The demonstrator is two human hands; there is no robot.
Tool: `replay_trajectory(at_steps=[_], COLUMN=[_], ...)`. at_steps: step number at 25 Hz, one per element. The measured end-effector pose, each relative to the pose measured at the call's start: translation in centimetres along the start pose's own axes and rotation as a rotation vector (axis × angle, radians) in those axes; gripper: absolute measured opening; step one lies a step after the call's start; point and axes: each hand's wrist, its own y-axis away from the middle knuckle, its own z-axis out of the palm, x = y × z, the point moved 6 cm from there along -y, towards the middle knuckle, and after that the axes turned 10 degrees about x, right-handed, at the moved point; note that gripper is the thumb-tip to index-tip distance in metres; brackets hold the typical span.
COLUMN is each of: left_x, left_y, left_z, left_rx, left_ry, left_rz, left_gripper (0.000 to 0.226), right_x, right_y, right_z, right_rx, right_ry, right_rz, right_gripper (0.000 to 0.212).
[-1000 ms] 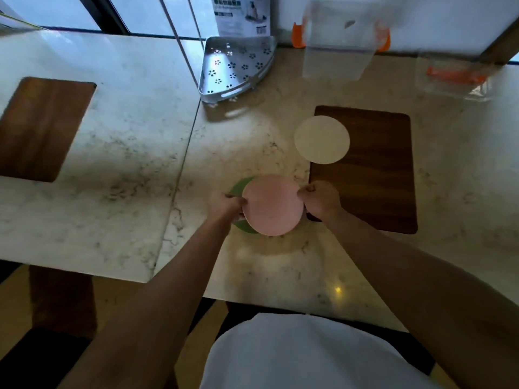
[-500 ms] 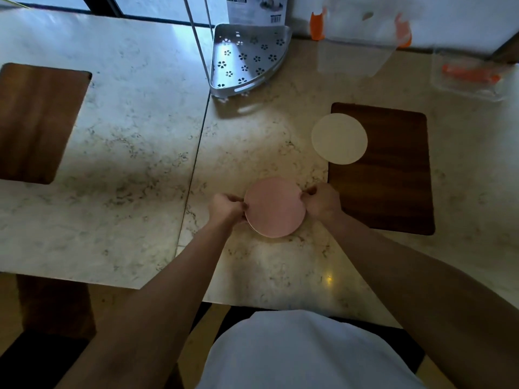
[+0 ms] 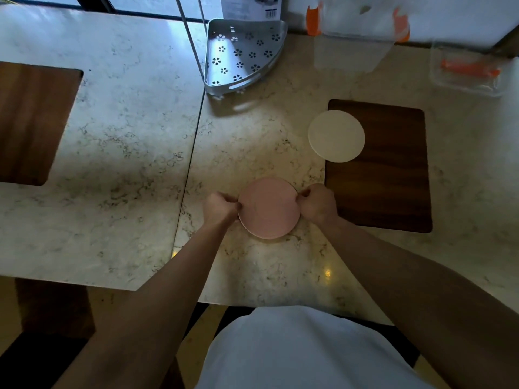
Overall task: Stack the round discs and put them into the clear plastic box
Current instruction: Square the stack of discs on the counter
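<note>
A pink disc [image 3: 269,207] lies on the marble table near its front edge, topping a small stack whose lower discs are hidden under it. My left hand [image 3: 220,208] pinches the stack's left rim and my right hand [image 3: 318,204] pinches its right rim. A cream disc [image 3: 336,136] rests farther back to the right, half on the dark wooden mat [image 3: 393,175]. The clear plastic box [image 3: 354,37] with orange clips stands at the back edge, blurred.
A grey perforated corner shelf [image 3: 241,56] with a metal pole sits at the back centre. A clear lid with an orange part [image 3: 469,70] lies at the back right. Another wooden mat [image 3: 31,122] lies at far left. A seam [image 3: 193,153] joins two tabletops.
The pink disc has been slid over the green disc, which showed at its left edge a second ago and is now covered. Both hands stay at the rims.
</note>
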Motion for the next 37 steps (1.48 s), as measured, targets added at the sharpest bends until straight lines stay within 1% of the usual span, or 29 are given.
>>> replay_trajectory(at_steps=[3,6,8,11,13,18,20,24,30,34,37], left_x=[0.1,0.4,0.8,1.9,2.2,2.0,2.1,2.3,2.5,2.3,1.9], left_y=[0.1,0.2,0.4,0.8,0.9,0.4,0.3,0.7,1.0,1.1,0.9], left_z=[0.0,-0.2,-0.2,-0.3,-0.3,-0.4,-0.4,-0.3,-0.2,0.1,0.3], left_rx=[0.013,0.032,0.038,0.063,0.065,0.028,0.029,0.027,0.06,0.066,0.04], left_ry=[-0.027,-0.047,-0.119,-0.298,-0.354,-0.317,-0.313,-0.326,-0.382,-0.352,-0.285], left_rz=[0.015,0.022,0.047,0.133,0.149,0.066,0.057,0.082,0.113,0.109,0.065], left_gripper=[0.023,0.029,0.026,0.012,0.011,0.017,0.014,0.007,0.01,0.012,0.012], right_x=[0.0,-0.1,-0.1,-0.1,-0.1,-0.4,-0.6,-0.5,-0.9,-1.1,-1.1], right_y=[0.2,0.3,0.3,0.3,0.3,0.2,0.2,0.1,0.0,0.1,-0.2], right_z=[0.0,0.1,0.2,-0.2,-0.3,-0.4,-0.4,-0.5,-0.7,-0.6,-0.6], right_rx=[0.033,0.063,0.079,0.117,0.126,0.114,0.121,0.12,0.118,0.08,0.022], right_ry=[-0.015,-0.017,-0.012,-0.006,0.001,0.019,0.029,0.039,0.063,0.044,0.034], right_rz=[0.024,0.049,0.063,0.091,0.114,0.14,0.148,0.147,0.111,0.077,0.069], right_gripper=[0.013,0.017,0.018,0.017,0.016,0.017,0.016,0.015,0.015,0.027,0.029])
